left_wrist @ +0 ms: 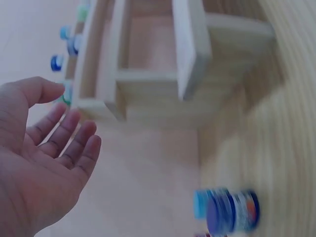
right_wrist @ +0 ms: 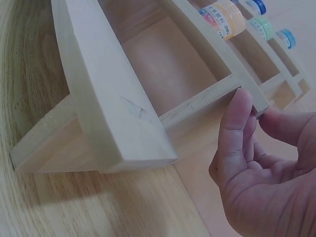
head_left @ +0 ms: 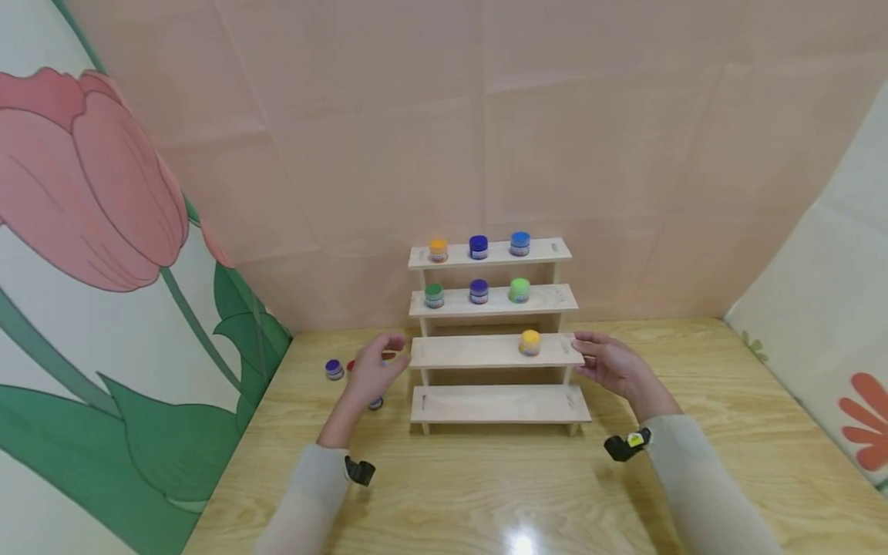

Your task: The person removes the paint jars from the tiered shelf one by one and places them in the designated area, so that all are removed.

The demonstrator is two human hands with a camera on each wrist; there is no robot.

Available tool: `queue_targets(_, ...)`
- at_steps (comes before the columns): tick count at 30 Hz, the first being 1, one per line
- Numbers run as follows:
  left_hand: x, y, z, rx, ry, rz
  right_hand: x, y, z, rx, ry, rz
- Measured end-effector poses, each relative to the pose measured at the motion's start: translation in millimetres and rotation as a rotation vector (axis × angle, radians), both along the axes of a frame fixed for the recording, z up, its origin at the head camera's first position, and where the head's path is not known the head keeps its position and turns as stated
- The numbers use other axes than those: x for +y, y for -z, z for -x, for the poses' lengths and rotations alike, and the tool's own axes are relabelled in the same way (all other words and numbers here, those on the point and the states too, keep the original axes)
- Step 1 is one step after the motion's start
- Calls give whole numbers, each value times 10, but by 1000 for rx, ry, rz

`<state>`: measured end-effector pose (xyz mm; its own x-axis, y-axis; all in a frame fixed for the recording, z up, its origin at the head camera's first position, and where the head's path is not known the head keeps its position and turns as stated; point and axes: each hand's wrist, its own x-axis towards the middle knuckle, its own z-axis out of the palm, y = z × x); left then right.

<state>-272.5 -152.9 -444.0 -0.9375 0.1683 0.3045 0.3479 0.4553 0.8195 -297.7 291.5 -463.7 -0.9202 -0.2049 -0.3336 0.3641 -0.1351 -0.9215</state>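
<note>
Your right hand [head_left: 612, 365] pinches one end of the stand [head_left: 472, 352] on the table [head_left: 479, 482], probably to steady it, while your left hand [head_left: 371, 379], relaxed and empty, hovers beside the other.

"颜料" on yellow jar [right_wrist: 224, 19], remaining print (small or blurred) illegible

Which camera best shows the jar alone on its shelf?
Right wrist: the yellow jar appears largest there, its printed label facing the camera. Head shows it whole but small; left wrist doesn't show it.
</note>
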Motion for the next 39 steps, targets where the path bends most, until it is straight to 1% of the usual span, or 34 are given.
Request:
queue_targets(6, 254, -92, -1, 19, 46, -11, 13, 29, 13, -2, 2, 6)
queue_targets(9, 365, -125, 9, 25, 79, -37, 18, 29, 20, -1, 0, 10)
queue_targets(12, 469, -152, 17, 19, 106, -48, 17, 24, 21, 1, -1, 11)
queue_targets(15, 558, -169, 20, 13, 116, -51, 12, 21, 18, 1, -2, 13)
queue_targets(21, 707, -162, 46, 4, 120, -73, 6, 32, 20, -5, 0, 14)
queue_targets(30, 959, -137, 94, -19, 151, -112, 11, 35, 24, 2, -4, 19)
queue_targets(34, 1075, -141, 113, -37, 174, -105, 12, 31, 23, 3, -5, 23)
queue_targets(39, 1213, -153, 123, -75, 216, -88, 10, 27, 19, -5, -1, 19)
